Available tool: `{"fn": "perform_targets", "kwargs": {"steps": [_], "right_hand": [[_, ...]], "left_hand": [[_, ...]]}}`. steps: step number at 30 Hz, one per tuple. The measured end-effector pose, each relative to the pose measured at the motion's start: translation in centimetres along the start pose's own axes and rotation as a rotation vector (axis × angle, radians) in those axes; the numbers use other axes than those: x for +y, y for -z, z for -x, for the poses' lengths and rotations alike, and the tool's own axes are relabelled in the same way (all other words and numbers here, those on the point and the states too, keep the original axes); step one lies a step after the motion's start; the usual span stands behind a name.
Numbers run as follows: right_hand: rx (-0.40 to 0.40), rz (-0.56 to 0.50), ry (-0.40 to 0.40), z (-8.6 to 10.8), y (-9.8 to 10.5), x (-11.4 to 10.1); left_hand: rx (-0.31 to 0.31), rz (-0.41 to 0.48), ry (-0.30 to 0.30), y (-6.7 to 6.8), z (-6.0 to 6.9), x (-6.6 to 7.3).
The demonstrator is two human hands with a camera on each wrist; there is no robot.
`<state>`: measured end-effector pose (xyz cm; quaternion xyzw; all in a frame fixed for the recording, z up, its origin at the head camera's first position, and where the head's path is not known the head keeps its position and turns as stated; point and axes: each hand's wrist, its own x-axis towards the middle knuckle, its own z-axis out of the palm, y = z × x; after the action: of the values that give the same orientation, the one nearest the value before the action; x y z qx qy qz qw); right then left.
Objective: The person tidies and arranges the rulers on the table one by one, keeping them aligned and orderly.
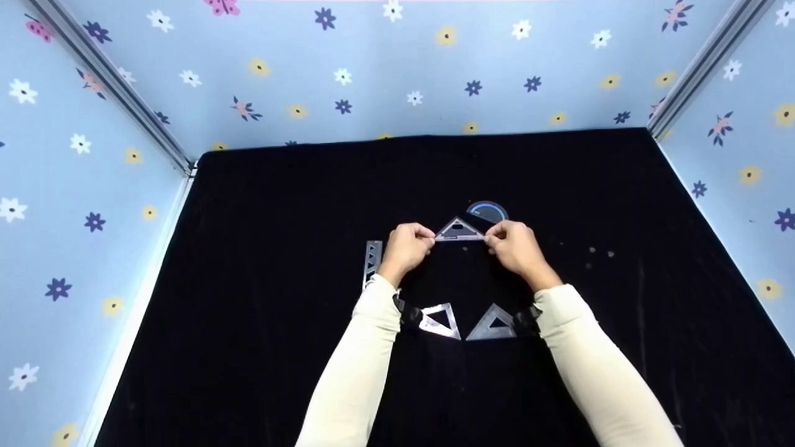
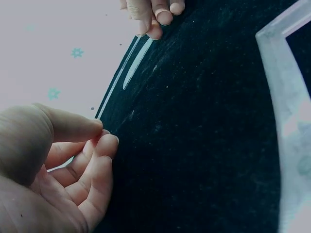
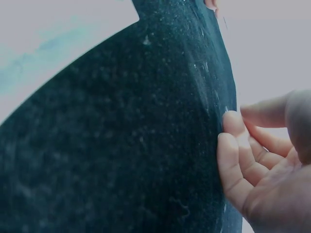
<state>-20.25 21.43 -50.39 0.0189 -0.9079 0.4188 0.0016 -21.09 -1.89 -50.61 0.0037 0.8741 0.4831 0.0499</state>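
Fingers (image 2: 104, 143) of both hands (image 1: 407, 246) (image 1: 515, 248) pinched a set square (image 1: 459, 237), placing seemingly unfinished; a protractor (image 1: 489, 213) lay at two o'clock.

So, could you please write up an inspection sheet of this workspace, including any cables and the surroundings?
Surface: black cloth, with pale specks toward the right.
Job's things: one set square, held between both hands.
Clutter: protractor beyond the right hand; ruler beside the left hand, partly hidden; left triangle and right triangle near the wrists.
Hands: left fingers pinch the set square's left corner, right fingers its right corner.
Cables: nothing seen.
Surroundings: flower-patterned walls behind and at both sides; metal posts at the corners.
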Motion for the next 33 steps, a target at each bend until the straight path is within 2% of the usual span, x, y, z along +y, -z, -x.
{"fn": "perform_targets", "kwargs": {"steps": [7,15,24,33], "right_hand": [[-0.002,0.029,0.02,0.4,0.3,0.1],[0.036,0.051,0.052,1.1,0.5,-0.1],[0.06,0.009,0.061,1.9,1.0,-0.2],[0.043,-0.054,0.061,2.4,1.2,0.3]], "left_hand": [[-0.01,0.019,-0.017,0.0,0.6,-0.1],[-0.018,0.028,-0.036,-0.3,1.0,0.0],[-0.03,0.03,-0.052,-0.5,1.3,0.5],[-0.044,0.026,-0.066,-0.7,1.7,0.7]]}}
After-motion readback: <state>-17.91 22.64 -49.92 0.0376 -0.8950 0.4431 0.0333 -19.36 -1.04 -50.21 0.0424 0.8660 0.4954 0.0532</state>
